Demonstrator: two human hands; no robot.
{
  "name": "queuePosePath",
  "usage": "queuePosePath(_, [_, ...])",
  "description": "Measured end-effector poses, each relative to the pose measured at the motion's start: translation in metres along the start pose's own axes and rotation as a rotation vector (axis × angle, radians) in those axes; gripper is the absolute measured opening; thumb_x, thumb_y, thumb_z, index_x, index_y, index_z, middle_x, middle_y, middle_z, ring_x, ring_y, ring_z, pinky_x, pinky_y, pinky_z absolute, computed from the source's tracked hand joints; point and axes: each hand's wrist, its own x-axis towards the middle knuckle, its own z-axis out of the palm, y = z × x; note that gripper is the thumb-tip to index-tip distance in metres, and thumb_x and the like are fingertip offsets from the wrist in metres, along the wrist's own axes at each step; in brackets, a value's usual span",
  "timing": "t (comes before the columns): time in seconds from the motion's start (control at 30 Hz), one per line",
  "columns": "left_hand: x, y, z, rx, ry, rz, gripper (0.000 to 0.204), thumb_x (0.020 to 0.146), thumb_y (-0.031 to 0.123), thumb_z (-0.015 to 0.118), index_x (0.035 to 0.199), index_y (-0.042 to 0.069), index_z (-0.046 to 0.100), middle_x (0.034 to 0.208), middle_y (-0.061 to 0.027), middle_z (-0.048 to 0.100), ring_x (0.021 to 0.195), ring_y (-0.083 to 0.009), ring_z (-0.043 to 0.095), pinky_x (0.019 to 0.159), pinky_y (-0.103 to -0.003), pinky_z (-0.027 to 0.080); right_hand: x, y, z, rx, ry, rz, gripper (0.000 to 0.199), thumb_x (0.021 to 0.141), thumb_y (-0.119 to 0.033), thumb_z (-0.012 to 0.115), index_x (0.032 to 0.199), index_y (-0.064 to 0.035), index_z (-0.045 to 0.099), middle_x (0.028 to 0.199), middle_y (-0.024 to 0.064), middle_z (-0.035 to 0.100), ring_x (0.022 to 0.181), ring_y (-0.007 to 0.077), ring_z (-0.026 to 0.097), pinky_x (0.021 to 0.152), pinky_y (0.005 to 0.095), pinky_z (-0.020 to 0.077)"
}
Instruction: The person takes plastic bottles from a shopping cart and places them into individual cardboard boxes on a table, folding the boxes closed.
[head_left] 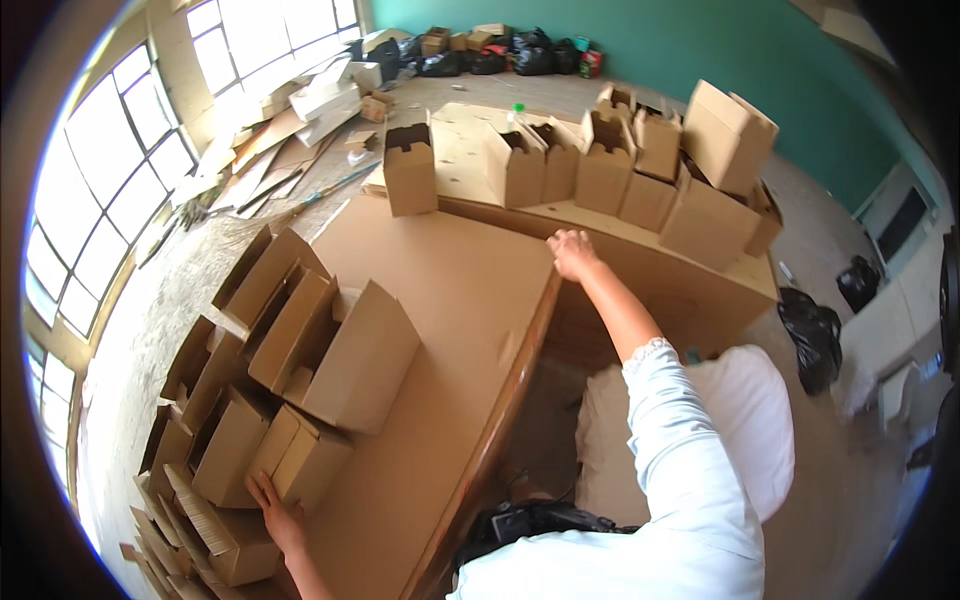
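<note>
My left hand (282, 520) is at the lower left, its fingers stretched and apart, touching the near side of a small cardboard box (312, 462) with its top flaps closed. Around that box stand several open-topped cardboard boxes (365, 360), packed close together on the left part of a cardboard-covered table (470, 270). My right hand (573, 254) reaches to the table's far right corner. Its fingers curl down over the edge there, and no box is in it.
A second low table (460, 135) beyond carries several open cardboard boxes (604, 155) and a tall one (728, 135). Black bags (535, 52) line the green wall, and another black bag (810, 340) lies at right. Scrap boards (270, 140) lean under the windows. A cushioned seat (745, 420) is beside me.
</note>
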Motion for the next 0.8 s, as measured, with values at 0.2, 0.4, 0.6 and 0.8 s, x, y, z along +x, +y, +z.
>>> queuePosePath(0.2, [-0.003, 0.013, 0.001, 0.141, -0.021, -0.118, 0.107, 0.062, -0.004, 0.073, 0.154, 0.019, 0.022, 0.161, -0.0139, 0.012, 0.124, -0.0447, 0.047, 0.09, -0.046, 0.049, 0.194, 0.039, -0.022, 0.438, 0.183, 0.157, 0.085, 0.079, -0.009, 0.067, 0.152, -0.0131, 0.024, 0.156, 0.0171, 0.026, 0.138, 0.0336, 0.037, 0.111, 0.0398, 0.038])
queuePosePath(0.4, [-0.007, 0.026, -0.009, 0.235, -0.08, -0.166, 0.107, 0.063, -0.005, 0.071, 0.155, 0.018, 0.02, 0.16, -0.0171, 0.012, 0.119, -0.0455, 0.05, 0.087, -0.046, 0.049, 0.278, 0.035, -0.013, 0.322, 0.26, 0.059, 0.084, 0.074, -0.01, 0.069, 0.148, -0.0128, 0.031, 0.145, 0.017, 0.043, 0.117, 0.0327, 0.057, 0.096, 0.0412, 0.0492])
queuePosePath(0.6, [-0.003, 0.031, -0.003, 0.23, -0.081, -0.262, 0.108, 0.063, -0.006, 0.071, 0.154, 0.018, 0.02, 0.16, -0.0161, 0.013, 0.118, -0.0462, 0.05, 0.089, -0.046, 0.049, 0.271, 0.027, -0.001, 0.484, 0.432, 0.071, 0.037, 0.069, -0.023, 0.081, 0.088, -0.0045, 0.056, 0.085, 0.0177, 0.067, 0.084, 0.036, 0.065, 0.071, 0.0452, 0.0515])
queuePosePath(0.8, [0.0, 0.021, 0.003, 0.23, -0.064, -0.243, 0.106, 0.064, -0.006, 0.072, 0.154, 0.019, 0.021, 0.16, -0.0153, 0.014, 0.115, -0.0457, 0.051, 0.089, -0.047, 0.049, 0.214, 0.026, -0.016, 0.648, 0.803, -0.043, 0.031, 0.073, -0.016, 0.078, 0.074, -0.001, 0.052, 0.074, 0.0175, 0.061, 0.074, 0.0381, 0.06, 0.065, 0.0468, 0.0471])
